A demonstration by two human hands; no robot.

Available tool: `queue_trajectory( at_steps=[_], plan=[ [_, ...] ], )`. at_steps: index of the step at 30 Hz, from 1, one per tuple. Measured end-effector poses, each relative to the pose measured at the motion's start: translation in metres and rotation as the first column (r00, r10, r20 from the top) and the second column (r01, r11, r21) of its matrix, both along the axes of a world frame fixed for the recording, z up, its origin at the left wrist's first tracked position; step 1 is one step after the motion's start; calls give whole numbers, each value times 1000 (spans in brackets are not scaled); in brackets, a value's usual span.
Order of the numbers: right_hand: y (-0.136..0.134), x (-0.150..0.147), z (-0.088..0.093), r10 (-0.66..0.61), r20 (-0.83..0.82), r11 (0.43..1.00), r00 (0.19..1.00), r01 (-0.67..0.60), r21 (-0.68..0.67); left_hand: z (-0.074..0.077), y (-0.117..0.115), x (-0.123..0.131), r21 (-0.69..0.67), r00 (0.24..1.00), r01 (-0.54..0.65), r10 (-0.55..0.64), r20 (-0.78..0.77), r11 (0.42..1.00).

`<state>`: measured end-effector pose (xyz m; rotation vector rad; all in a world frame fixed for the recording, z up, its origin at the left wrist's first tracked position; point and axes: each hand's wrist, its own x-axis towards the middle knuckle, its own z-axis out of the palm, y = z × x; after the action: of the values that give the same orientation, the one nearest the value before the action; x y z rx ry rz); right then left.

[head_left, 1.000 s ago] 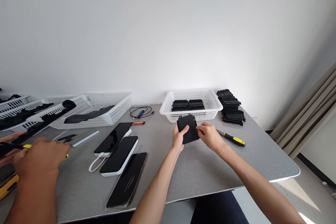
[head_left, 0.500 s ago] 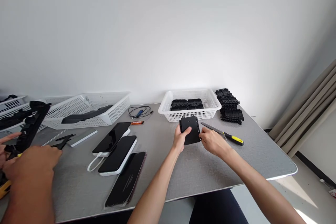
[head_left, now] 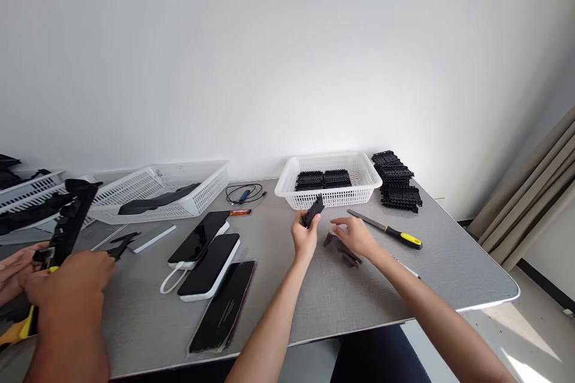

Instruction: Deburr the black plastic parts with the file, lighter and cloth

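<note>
We gripped a black plate (head_left: 314,210) in our left hand (head_left: 304,239); our right hand (head_left: 358,237), unclasped, was beside blurred dark pieces (head_left: 350,257).

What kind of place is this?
Probably a small workshop: there's a file-like tool with a yellow-and-black handle, a white basket holding black parts, and a pile of similar parts beside it.

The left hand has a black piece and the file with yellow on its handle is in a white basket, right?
No: the file lies on the grey table, as the head view shows. The left hand does have a black piece.
</note>
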<state>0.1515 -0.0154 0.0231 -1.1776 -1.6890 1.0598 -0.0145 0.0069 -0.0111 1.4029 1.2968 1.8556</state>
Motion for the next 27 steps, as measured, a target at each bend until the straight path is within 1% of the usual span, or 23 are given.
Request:
queue_trajectory(
  at_steps=[3,5,6,8,9,10,11,12,14,16,17,18,20,22,24,27],
  plan=[
    [14,1,-3,10,-117,997,993,-20,-78,6,-7,1,71,993,26,-17,-121,997],
    [18,3,-4,51,-250,985,967,-90,-150,10,-12,1,102,976,32,-9,-216,994],
    [19,4,-6,71,-353,971,933,-147,-191,11,-14,1,115,959,21,12,-282,993],
    [18,6,-9,88,-551,932,830,-264,-249,12,-17,1,139,903,-11,70,-424,990],
    [17,7,-10,84,-620,915,780,-307,-262,11,-18,2,151,871,-25,95,-483,988],
    [16,8,-12,79,-658,905,749,-331,-268,10,-18,2,158,846,-33,112,-522,987],
    [15,10,-14,75,-666,905,742,-331,-267,9,-18,2,160,837,-34,115,-535,987],
    [15,11,-15,70,-667,908,742,-324,-265,8,-17,2,158,842,-34,114,-527,987],
    [15,13,-17,50,-677,915,734,-306,-264,6,-14,4,156,893,-42,107,-438,987],
    [17,15,-20,22,-685,927,728,-271,-259,4,-10,5,130,965,-25,58,-257,991],
    [18,16,-21,6,-687,935,726,-248,-254,4,-8,5,96,988,9,6,-154,995],
    [19,16,-22,-9,-687,943,726,-223,-247,4,-7,6,46,996,67,-64,-62,997],
    [21,16,-25,-31,-677,958,735,-172,-230,5,-6,8,-82,978,204,-200,55,976],
    [22,15,-27,-41,-646,969,762,-126,-211,7,-8,10,-191,954,297,-285,89,936],
    [23,16,-26,-55,-587,978,808,-74,-194,9,-11,12,-242,942,336,-323,93,910],
    [25,25,-18,-114,-426,985,898,45,-168,12,-14,14,-243,937,347,-325,127,906]
  ],
)
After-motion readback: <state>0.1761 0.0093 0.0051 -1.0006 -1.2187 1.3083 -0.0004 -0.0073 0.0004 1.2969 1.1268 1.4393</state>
